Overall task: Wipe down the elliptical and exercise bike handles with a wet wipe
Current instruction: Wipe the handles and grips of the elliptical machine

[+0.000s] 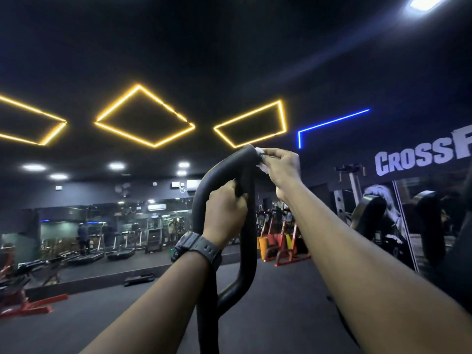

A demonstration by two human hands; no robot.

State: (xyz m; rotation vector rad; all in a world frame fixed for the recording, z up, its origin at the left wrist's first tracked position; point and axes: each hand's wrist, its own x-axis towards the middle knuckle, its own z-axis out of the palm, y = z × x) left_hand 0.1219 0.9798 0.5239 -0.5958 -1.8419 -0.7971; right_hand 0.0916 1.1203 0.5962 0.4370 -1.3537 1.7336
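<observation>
A black looped elliptical handle (204,190) rises in the middle of the view. My left hand (226,213), with a dark watch on the wrist, grips the loop's right bar about midway up. Higher, at the loop's top bend, my right hand (279,167) pinches a small white wet wipe (260,159) against the handle. Most of the wipe is hidden under my fingers.
Another dark machine part (459,251) stands close at the right edge. Red and yellow equipment frames (281,241) sit behind the handle. Treadmills (153,238) and a mirror wall run along the back left. A red bench frame (25,302) lies at the lower left on dark floor.
</observation>
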